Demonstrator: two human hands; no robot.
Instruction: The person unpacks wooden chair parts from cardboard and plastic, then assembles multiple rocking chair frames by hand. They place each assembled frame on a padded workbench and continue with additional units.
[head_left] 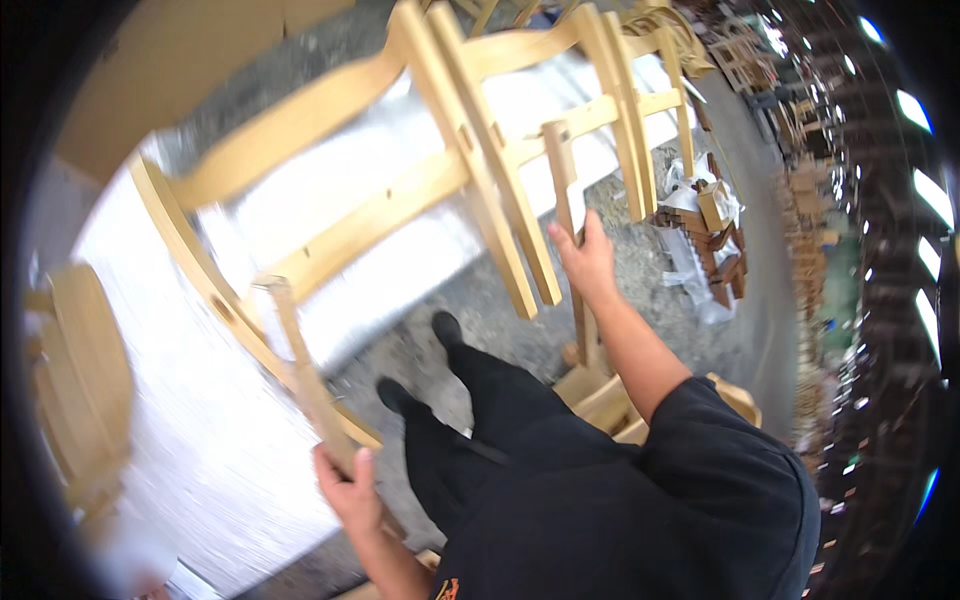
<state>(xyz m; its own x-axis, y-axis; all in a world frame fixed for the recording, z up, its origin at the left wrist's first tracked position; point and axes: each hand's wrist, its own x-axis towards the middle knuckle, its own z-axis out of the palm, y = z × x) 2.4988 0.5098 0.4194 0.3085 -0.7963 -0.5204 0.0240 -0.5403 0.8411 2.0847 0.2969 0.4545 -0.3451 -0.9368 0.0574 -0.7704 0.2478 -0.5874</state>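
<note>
My left hand (352, 492) grips a pale wooden chair leg (305, 375), which points up and away over the white-covered table. My right hand (590, 262) is closed around a second chair leg (562, 170), held upright and tilted a little. Whether the two legs join low down in one piece is hidden by my arms and body. Just beyond both hands, wooden chair-back frames (370, 215) with curved top rails lie in a row on the table, their posts (500, 195) sticking out over its near edge.
White wrapping (200, 450) covers the table on the left. A wooden chair seat (90, 370) lies at the far left. More wooden parts (610, 405) stand by my right side. Brown slats with plastic (705, 240) lie on the concrete floor (650, 330).
</note>
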